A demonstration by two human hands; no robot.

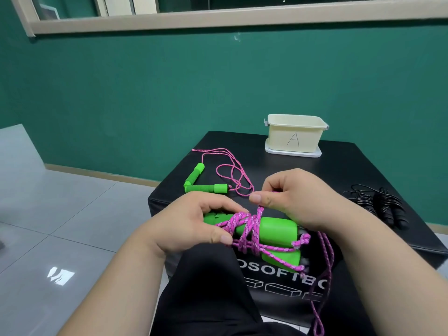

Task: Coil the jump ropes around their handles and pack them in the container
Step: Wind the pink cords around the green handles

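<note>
An uncoiled jump rope with green foam handles lies at the left of the black padded bench. The left hand grip is curled round a second pair of green handles wound with pink braided cord at the bench's near edge; the right hand grip pinches a strand of that cord just above. The cream plastic container marked "A" stands at the far right, black jump ropes near the right edge

Two green handles are gripped by the left hand, with pink rope wrapped around them. The rope is pinched by the right hand. A cream box is seen on the black block.
</note>
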